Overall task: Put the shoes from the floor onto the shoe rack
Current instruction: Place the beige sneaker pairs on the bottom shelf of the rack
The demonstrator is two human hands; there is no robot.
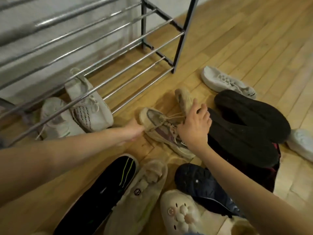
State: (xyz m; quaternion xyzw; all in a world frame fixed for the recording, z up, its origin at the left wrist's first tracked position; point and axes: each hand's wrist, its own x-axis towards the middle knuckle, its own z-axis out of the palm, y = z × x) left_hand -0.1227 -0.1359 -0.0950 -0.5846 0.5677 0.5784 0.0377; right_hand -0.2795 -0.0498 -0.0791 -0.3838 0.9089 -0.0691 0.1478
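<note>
a tan pair gripped on the floor, laces trailing between the two shoes

the left hand [135,131] is clamped on the toe of the near tan sneaker [162,131]; the right hand [194,124] is laid over the far tan sneaker [184,99], fingers [201,110] curled but a firm grip cannot be confirmed. both lie on the floor [237,48] just beside the shoe rack [135,56]. a snag of the loose laces [174,116] on the rack's rods may be risked, and the loosely held shoe could be dropped.

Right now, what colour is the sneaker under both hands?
Tan sneaker with grey-mauve panels; head view.
</note>
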